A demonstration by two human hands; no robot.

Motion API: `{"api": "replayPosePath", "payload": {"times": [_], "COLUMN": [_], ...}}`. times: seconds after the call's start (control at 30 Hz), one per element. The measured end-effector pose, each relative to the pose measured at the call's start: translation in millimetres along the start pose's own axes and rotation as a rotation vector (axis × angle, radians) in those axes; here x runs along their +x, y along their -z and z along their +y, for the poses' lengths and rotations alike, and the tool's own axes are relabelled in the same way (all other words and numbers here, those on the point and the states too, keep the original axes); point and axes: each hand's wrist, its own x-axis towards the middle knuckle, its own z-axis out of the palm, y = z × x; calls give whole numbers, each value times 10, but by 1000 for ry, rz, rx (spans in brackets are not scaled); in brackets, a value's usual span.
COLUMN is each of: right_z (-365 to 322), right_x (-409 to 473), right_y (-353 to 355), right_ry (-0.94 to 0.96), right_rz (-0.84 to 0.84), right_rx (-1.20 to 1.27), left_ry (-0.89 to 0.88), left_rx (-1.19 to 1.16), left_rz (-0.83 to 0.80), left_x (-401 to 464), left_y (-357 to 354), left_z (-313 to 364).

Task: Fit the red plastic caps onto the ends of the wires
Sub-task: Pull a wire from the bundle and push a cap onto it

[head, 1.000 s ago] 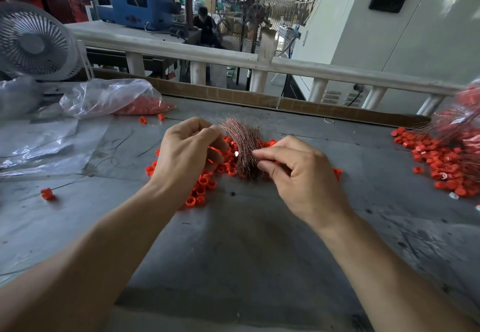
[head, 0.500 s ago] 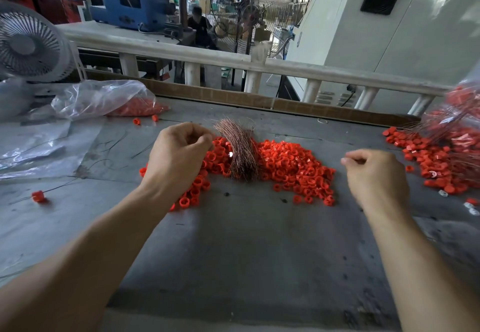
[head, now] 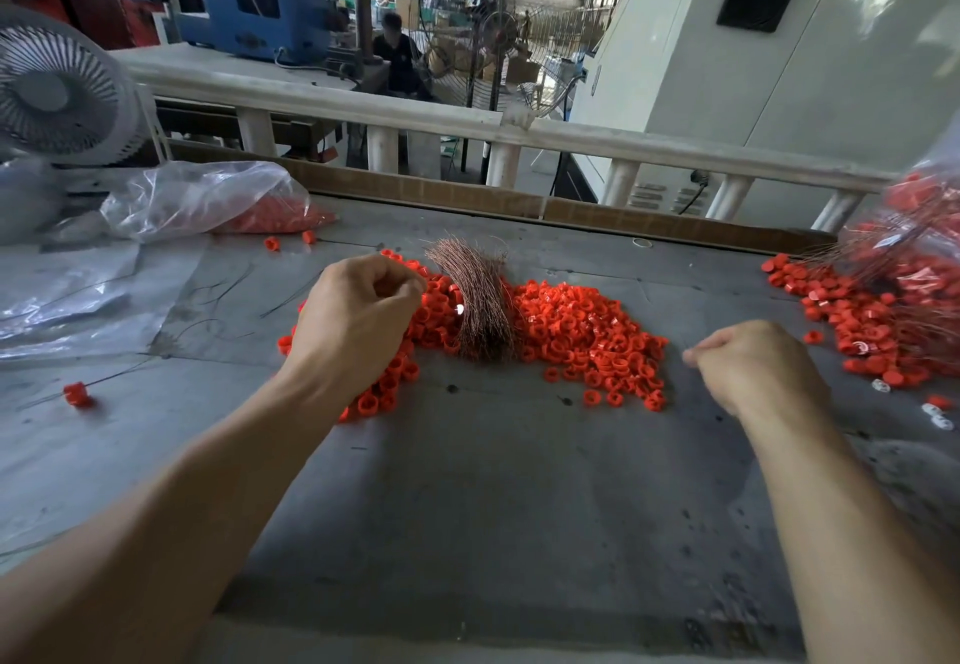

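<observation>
Hovering over the grey metal table (head: 467, 507), we curl our left hand (head: 358, 320) above the heap of red plastic caps (head: 587, 325) beside the copper wire bundle (head: 480, 300), our right hand (head: 753, 367) pinched shut rightward, contents indiscernible, near table bare.

both hands curled, held apart

the left hand (head: 358, 318) was raised ahead of its bare forearm, fingers folded into a loose fist with the thumb pressed against the forefinger, back of the hand toward the camera. the right hand (head: 756, 370) sat lower and well to the right, fingers pinched together at the tips, knuckles up, its forearm running to the lower right corner.
</observation>
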Motion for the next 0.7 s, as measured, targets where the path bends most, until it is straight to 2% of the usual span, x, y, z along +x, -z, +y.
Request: {"api": "replayPosePath", "payload": {"times": [0.17, 0.27, 0.4, 0.53, 0.7], "right_z": [-80, -182, -347, -577, -955], "right_x": [-89, -187, -336, -500, -703], "right_y": [-24, -80, -181, -228, -199], "right_ry": [164, 320, 462, 609, 672], "right_rz": [52, 114, 65, 12, -118], "right_rx": [-19, 90, 156, 64, 59], "left_ry": [2, -3, 1, -36, -118], "left_rx": [7, 22, 54, 184, 357], "left_rz": [-3, -8, 12, 18, -4], "left_x": [-1, -12, -15, -31, -17], "left_y": [8, 10, 35, 37, -23], "left_z": [25, 24, 23, 36, 4]}}
